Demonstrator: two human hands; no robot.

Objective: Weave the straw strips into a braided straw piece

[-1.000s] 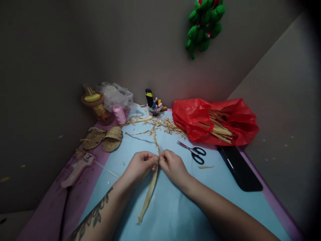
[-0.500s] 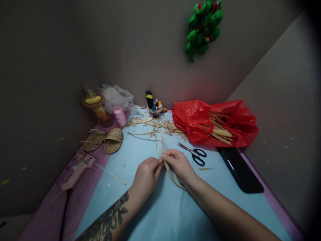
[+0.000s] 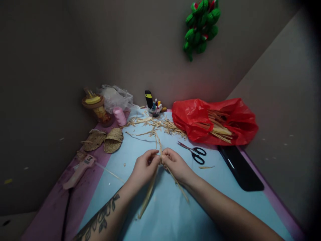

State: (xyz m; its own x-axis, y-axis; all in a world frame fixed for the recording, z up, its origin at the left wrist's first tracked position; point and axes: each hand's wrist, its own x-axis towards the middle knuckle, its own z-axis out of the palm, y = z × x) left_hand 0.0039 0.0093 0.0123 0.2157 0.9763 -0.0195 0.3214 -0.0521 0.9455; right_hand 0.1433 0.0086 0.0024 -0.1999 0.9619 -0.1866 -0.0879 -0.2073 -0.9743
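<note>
My left hand and my right hand meet at the middle of the table, fingertips pinched together on a thin braid of dried straw. The braid runs away from me past the fingers toward the scraps. One loose straw strand hangs toward me under my left hand, and another strand trails below my right hand. Just where the strands cross is hidden by my fingers. Scissors with black handles lie right of my right hand, beside a short straw piece.
Straw scraps spread across the back. A red plastic bag of straw and a black flat object are right. At left are a pink glue gun, woven straw slippers, pink thread spool and a cup.
A strand that lay beneath my right hand now shows hanging below my left hand, and a narrower strand trails under the right. Both hands stay at the braid; the view has shifted slightly.
</note>
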